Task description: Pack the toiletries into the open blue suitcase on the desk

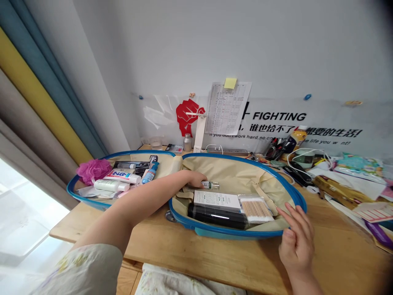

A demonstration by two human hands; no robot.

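Note:
A small blue suitcase lies open on the wooden desk, both halves lined in beige. My left hand reaches into the right half, closed round a small clear bottle. In front of it lie a white box, a black tube and a pack of cotton swabs. My right hand rests open at the case's near right rim, fingers spread, holding nothing. The left half holds a pink bath pouf, a white tube, a white bottle and a blue bottle.
The desk stands against a white wall with a poster and a paper sheet. Clutter of cables, pens, a cup and packets fills the right side. Curtains hang at left. A small metal bottle stands behind the case.

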